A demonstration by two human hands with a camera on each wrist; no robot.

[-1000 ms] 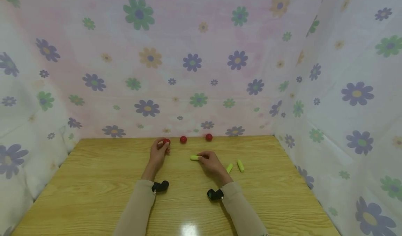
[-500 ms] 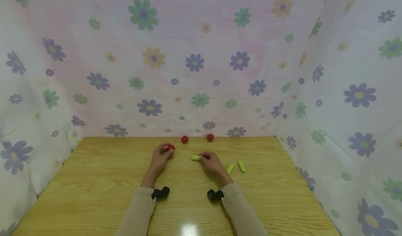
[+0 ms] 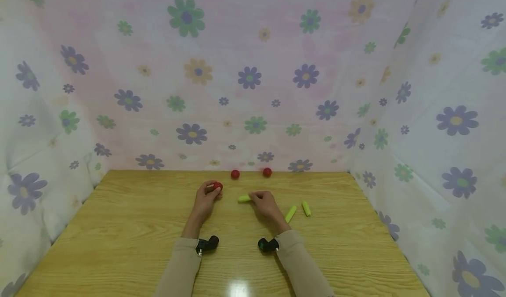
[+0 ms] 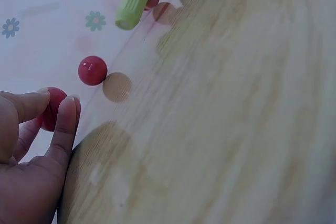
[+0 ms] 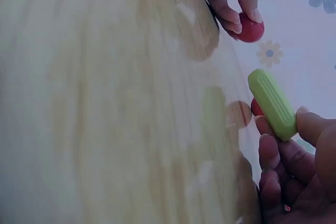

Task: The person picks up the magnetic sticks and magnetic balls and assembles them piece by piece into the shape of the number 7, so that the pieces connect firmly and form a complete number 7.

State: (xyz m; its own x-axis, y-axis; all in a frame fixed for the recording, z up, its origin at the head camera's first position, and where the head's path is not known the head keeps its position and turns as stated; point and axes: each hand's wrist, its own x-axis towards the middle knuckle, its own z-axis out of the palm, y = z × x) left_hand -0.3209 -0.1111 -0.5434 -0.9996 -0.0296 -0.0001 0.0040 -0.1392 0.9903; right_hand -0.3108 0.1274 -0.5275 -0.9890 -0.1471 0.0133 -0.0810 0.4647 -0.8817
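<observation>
My left hand (image 3: 204, 202) pinches a small glossy red ball (image 3: 218, 185) between thumb and fingertips, left of the middle near the back of the table. In the left wrist view the fingers cover part of that ball (image 4: 56, 106). To its right, my right hand (image 3: 266, 203) holds a short yellow-green ribbed stick (image 3: 243, 198) by one end. The stick's free end points left, toward the left hand. Seen from the right wrist, the stick (image 5: 272, 103) is chunky, with lengthwise grooves, and the thumb presses its near end.
Two more red balls, one left (image 3: 235, 174) and one right (image 3: 267, 172), sit along the table's back edge by the flowered cloth (image 3: 221, 38). Two more yellow-green sticks, one nearer (image 3: 291, 213) and one farther right (image 3: 306, 208), lie on the wooden table (image 3: 118, 226) beside the right hand.
My left hand has brought its red ball from the back edge a little nearer and to the right. The right hand stays in place, its stick turned slightly. The head view has shifted slightly.
</observation>
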